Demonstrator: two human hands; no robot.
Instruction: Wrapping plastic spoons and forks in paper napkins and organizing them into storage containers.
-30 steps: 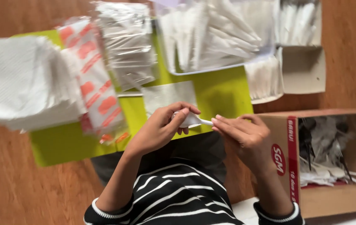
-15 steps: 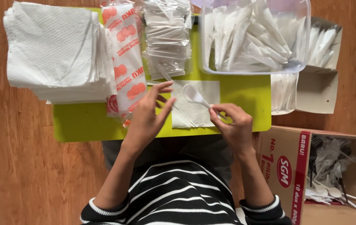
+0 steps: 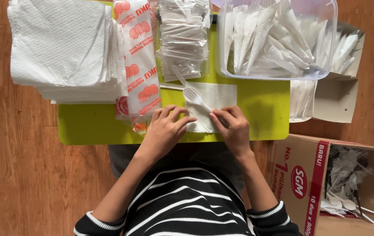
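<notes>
- I see the clear tub point(image 3: 322, 65) full of wrapped napkins; the cardboard box point(image 3: 300, 175) holds loose plastic cutlery point(image 3: 344, 179);
- my left hand point(image 3: 165, 131) presses the napkin point(image 3: 215, 102), fingers half curled; my right hand point(image 3: 235, 129) pinches the white spoon point(image 3: 195, 98) on it.

Both hands point(image 3: 165, 131) point(image 3: 233, 129) press a napkin point(image 3: 215, 98) apparently under a white spoon point(image 3: 195, 98).

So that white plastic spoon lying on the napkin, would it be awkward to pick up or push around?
The spoon looks thin and pale, so it is probably very light and fairly stiff. Its smooth plastic would likely slide easily over the napkin if nudged. The rounded bowl might let it rock a little. The left hand and right hand press the napkin's near edge, which may steady it.
</notes>
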